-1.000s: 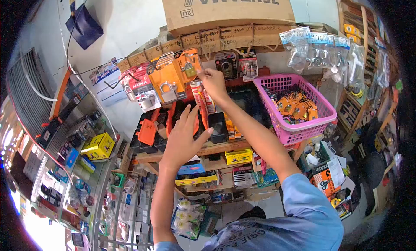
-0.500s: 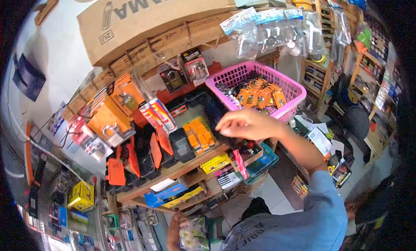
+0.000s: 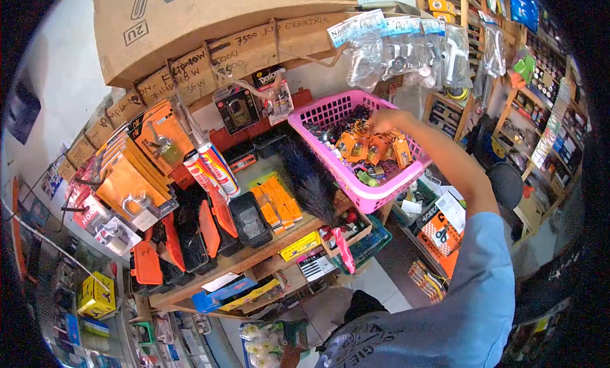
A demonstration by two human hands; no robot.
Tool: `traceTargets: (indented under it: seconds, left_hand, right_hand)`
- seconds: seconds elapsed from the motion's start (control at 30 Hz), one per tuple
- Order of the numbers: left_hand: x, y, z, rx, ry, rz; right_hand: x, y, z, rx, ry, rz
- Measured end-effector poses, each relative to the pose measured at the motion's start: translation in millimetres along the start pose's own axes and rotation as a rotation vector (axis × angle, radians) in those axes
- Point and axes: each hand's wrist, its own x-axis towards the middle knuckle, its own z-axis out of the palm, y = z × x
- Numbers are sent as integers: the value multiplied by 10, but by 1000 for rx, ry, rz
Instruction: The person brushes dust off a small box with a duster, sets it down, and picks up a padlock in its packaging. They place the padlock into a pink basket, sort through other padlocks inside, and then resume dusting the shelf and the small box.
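Note:
My right hand (image 3: 386, 121) reaches over the far rim of the pink plastic basket (image 3: 360, 195). Its fingers bend down among orange-carded packs (image 3: 379, 147), and the fingertips are hidden. Dark small items and a green piece (image 3: 366, 178) lie in the same basket. Low in the view, my left hand (image 3: 291, 355) is partly visible at the edge of a clear plastic pack (image 3: 262, 344) holding several white round items. That hand seems closed on the pack, though most of its fingers are out of sight.
Left of the basket, a black duster (image 3: 308, 180) lies near orange boxes (image 3: 277, 203) and black bins with orange lids (image 3: 219, 225). Carded padlocks (image 3: 136, 196) and tubes (image 3: 213, 171) stand farther left. Bagged taps (image 3: 397, 53) hang behind. A dark stool (image 3: 506, 180) is at right.
My right hand has moved up and away, from in front of the basket to inside it. The view has shifted, and the clear pack now appears further left relative to my left hand.

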Motion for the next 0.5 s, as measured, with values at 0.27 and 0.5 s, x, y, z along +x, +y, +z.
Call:
traceTargets:
  seconds: [0.27,0.5]
  left_hand:
    - [310,-612,581,356,35,-79]
    - [444,-436,680,267,6,78]
  right_hand:
    - [-397,-744,3,-287,7,24]
    - [-225,-366,-71,-178,39,-57]
